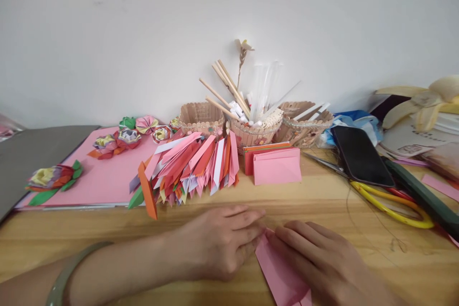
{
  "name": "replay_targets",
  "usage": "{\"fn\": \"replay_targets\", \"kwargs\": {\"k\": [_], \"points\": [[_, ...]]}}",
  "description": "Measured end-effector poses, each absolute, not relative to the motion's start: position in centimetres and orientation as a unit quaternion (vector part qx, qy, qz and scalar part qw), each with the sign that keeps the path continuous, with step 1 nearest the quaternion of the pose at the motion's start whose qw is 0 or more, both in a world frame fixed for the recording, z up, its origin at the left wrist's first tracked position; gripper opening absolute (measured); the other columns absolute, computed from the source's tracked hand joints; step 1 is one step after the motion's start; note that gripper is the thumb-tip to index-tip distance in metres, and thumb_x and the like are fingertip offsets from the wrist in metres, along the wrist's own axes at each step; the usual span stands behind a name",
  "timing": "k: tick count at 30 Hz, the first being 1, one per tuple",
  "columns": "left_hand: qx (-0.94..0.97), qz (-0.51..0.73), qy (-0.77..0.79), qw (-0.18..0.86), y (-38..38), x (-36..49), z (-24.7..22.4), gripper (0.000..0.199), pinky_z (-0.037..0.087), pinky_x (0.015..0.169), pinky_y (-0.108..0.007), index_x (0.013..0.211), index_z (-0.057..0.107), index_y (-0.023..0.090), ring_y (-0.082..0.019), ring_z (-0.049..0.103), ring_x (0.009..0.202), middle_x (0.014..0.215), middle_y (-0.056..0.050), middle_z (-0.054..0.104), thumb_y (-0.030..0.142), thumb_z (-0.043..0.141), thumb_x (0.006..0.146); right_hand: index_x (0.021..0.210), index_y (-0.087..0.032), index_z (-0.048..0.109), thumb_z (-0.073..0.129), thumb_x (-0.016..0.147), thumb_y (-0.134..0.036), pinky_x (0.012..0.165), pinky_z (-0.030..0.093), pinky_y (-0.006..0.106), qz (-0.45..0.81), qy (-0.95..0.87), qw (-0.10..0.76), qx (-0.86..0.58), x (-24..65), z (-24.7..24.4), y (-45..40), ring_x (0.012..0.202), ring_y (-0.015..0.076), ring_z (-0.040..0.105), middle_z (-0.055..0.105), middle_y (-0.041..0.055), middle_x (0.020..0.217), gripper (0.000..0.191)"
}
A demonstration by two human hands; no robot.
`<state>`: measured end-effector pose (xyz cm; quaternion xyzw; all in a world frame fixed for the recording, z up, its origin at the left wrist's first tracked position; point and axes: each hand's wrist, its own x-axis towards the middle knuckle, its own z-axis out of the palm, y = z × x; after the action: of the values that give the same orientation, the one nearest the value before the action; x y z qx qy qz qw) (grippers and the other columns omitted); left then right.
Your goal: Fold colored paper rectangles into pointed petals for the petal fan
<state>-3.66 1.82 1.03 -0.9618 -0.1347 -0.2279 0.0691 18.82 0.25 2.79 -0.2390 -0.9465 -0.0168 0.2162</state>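
A folded pink paper (278, 272) lies on the wooden table at the bottom centre, its long side slanting toward me. My left hand (229, 239) pinches its far tip with closed fingers. My right hand (319, 258) lies along the paper's right side, fingers together and pressing on it, the fingertips close to my left ones. Beyond my hands stands a row of folded paper strips (193, 162) in pink, red, orange and white. Right of it, pink folded papers (277, 166) stand upright in front of red and orange ones.
Behind are woven-looking baskets (256, 135) with sticks and pens. Paper flowers (53, 178) rest at the left, some on a pink sheet (103, 179). To the right lie a black phone (361, 155), yellow-handled scissors (390, 205), a dark green tool (423, 196) and a banana peel (412, 100).
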Motion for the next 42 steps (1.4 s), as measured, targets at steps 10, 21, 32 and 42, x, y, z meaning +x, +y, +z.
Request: {"fn": "replay_targets", "kwargs": {"k": [10,21,32,42], "points": [[-0.956,-0.243,-0.14,0.092,2.1,-3.7,0.5,0.037,0.044,0.095,-0.032,0.096,0.067,0.01,-0.022,0.059,0.108,0.107,-0.005,0.069,0.011,0.03,0.099,0.099,-0.017,0.062,0.041,0.092,-0.016,0.066,0.045,0.035,0.084,-0.934,0.177,-0.298,20.0,1.8,-0.1,0.077,0.0203,0.054,0.063,0.0065,0.086,0.022],[-0.919,-0.292,-0.183,0.191,-0.5,-3.5,0.6,0.025,0.04,0.096,-0.042,0.083,0.068,0.006,-0.023,0.061,0.091,0.084,-0.011,0.07,0.006,0.043,0.088,0.109,-0.02,0.055,0.049,0.087,-0.014,0.072,0.052,0.03,0.042,-0.895,0.197,-0.397,22.4,2.6,-2.8,0.089,0.0186,0.06,0.061,0.0082,0.101,0.024],[-0.912,-0.296,-0.206,0.194,-1.1,-3.1,0.5,0.031,0.046,0.067,-0.031,0.072,0.063,0.01,-0.017,0.056,0.069,0.07,-0.008,0.063,0.004,0.038,0.09,0.106,-0.018,0.06,0.048,0.086,-0.011,0.08,0.052,0.036,0.018,-0.917,0.197,-0.347,20.7,2.9,-1.6,0.088,0.02,0.063,0.069,0.0064,0.096,0.025],[-0.934,-0.255,-0.24,0.071,-0.6,-2.8,0.5,0.025,0.046,0.058,-0.027,0.073,0.057,0.013,-0.018,0.054,0.069,0.066,-0.003,0.054,0.007,0.04,0.09,0.096,-0.02,0.064,0.051,0.09,-0.013,0.069,0.049,0.03,0.124,-0.915,0.204,-0.325,21.6,2.3,0.5,0.081,0.0171,0.059,0.065,0.0048,0.088,0.016]]}}
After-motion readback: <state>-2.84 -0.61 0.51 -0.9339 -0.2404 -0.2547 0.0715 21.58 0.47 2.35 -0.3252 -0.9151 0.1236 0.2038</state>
